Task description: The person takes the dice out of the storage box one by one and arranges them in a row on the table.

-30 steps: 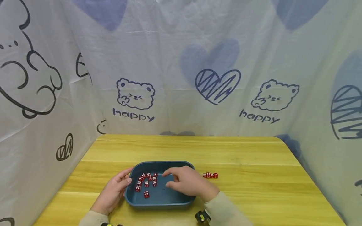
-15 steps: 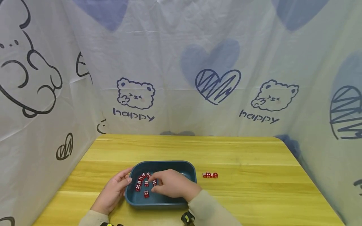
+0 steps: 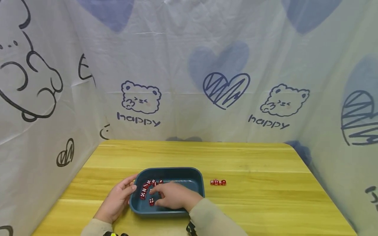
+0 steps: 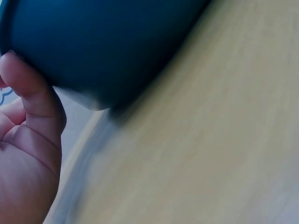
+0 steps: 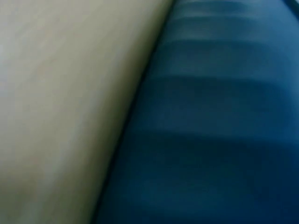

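A dark blue rectangular tray (image 3: 165, 213) with rounded corners stands on the table, and red dice with white pips (image 3: 143, 193) lie in its left half. My left hand (image 3: 118, 198) holds the tray's left end, thumb at the rim; the left wrist view shows the left thumb (image 4: 30, 84) against the blue wall. Inside the tray, my right hand (image 3: 174, 195) reaches down among the dice. Its index finger partly covers one die, while thumb and index fingertips look apart. A single die (image 3: 151, 201) lies just left of the right thumb.
Several red dice (image 3: 218, 182) stand in a short row on the yellow wood-grain table (image 3: 260, 196), right of the tray. White printed cloth (image 3: 183, 105) hangs behind the table and along both sides. The right wrist view shows only the tray's outer wall (image 5: 201, 112) and blurred table.
My right hand has moved left and lower inside the tray, from its right half to over the dice. The left hand and the row of dice have stayed in place.
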A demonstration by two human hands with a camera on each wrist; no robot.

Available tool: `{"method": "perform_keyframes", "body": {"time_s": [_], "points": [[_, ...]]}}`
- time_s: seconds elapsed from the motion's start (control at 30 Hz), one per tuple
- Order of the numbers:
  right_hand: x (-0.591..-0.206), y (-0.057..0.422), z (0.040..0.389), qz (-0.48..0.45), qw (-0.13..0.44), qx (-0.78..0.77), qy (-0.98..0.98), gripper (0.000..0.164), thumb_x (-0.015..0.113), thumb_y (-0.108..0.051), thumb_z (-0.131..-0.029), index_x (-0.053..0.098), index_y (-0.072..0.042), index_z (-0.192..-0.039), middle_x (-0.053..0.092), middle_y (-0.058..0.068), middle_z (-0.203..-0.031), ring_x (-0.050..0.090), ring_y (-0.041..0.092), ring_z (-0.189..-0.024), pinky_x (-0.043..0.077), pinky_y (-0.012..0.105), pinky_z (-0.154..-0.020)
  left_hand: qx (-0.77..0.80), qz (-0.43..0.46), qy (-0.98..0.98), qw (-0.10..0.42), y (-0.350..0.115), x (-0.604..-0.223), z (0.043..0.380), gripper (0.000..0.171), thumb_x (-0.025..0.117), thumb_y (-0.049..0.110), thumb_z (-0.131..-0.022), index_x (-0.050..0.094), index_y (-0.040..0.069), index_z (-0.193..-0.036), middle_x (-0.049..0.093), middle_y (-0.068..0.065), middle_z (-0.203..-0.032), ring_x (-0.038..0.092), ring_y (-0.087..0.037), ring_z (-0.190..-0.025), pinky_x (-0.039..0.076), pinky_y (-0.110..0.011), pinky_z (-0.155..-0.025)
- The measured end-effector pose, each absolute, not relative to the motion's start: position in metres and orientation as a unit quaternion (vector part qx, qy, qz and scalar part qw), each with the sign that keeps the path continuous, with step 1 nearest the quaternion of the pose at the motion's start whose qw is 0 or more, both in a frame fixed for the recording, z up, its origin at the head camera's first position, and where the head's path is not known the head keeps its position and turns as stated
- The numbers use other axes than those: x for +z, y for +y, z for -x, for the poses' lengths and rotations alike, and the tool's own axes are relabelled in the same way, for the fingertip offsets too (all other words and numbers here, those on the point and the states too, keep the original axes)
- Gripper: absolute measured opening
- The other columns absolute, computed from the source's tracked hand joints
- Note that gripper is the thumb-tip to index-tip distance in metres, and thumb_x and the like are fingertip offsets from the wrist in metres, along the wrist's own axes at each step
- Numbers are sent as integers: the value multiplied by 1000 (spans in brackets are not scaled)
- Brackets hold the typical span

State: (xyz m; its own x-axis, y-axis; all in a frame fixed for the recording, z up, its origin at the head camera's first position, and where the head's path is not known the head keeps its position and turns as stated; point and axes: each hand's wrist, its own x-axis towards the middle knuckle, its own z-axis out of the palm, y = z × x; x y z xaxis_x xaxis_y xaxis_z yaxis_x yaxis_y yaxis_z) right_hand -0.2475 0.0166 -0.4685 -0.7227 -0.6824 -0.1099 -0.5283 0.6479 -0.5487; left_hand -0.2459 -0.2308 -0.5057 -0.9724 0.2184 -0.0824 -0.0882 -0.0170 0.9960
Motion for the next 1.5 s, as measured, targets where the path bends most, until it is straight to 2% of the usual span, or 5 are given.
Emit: {"method": "perform_keyframes", "body": {"time_s": [0.27, 0.6, 1.03, 1.23, 1.5], "points": [[-475, 7, 248, 350, 191, -242, 885, 55, 73, -31, -95, 53, -37, -146, 52, -7, -65, 45, 8, -54, 38, 24, -55, 709, -40, 696, 107, -235, -503, 248, 53, 54, 9, -103, 38, 0, -153, 53, -16, -114, 52, -14, -73, 46, -21, -59], [-479, 6, 250, 360, 190, -227, 885, 25, 73, -23, -94, 71, -28, -119, 57, -12, -75, 51, 4, -64, 43, 22, -61, 711, -46, 695, 98, -234, -505, 247, 54, 54, 7, -103, 37, -5, -152, 52, -13, -107, 49, -11, -68, 44, -20, -56], [-479, 13, 247, 345, 153, -201, 904, 18, 75, -22, -91, 72, -34, -104, 57, -15, -76, 52, 4, -68, 44, 24, -63, 714, -34, 693, 95, -232, -507, 247, 53, 55, 7, -102, 39, -3, -152, 50, -13, -105, 47, -11, -66, 43, -21, -55], [-479, 15, 248, 365, 127, -208, 899, 17, 73, -23, -93, 73, -33, -106, 58, -19, -76, 51, 2, -66, 43, 22, -63, 712, -37, 695, 98, -232, -508, 247, 54, 56, 8, -102, 38, -3, -152, 50, -12, -105, 48, -12, -67, 44, -21, -56], [-475, 19, 248, 375, 75, -228, 896, 19, 70, -26, -96, 74, -31, -114, 66, -23, -96, 53, 0, -73, 44, 20, -69, 712, -37, 695, 94, -231, -509, 248, 54, 56, 8, -102, 39, -2, -152, 49, -12, -104, 48, -11, -67, 43, -21, -55]]}}
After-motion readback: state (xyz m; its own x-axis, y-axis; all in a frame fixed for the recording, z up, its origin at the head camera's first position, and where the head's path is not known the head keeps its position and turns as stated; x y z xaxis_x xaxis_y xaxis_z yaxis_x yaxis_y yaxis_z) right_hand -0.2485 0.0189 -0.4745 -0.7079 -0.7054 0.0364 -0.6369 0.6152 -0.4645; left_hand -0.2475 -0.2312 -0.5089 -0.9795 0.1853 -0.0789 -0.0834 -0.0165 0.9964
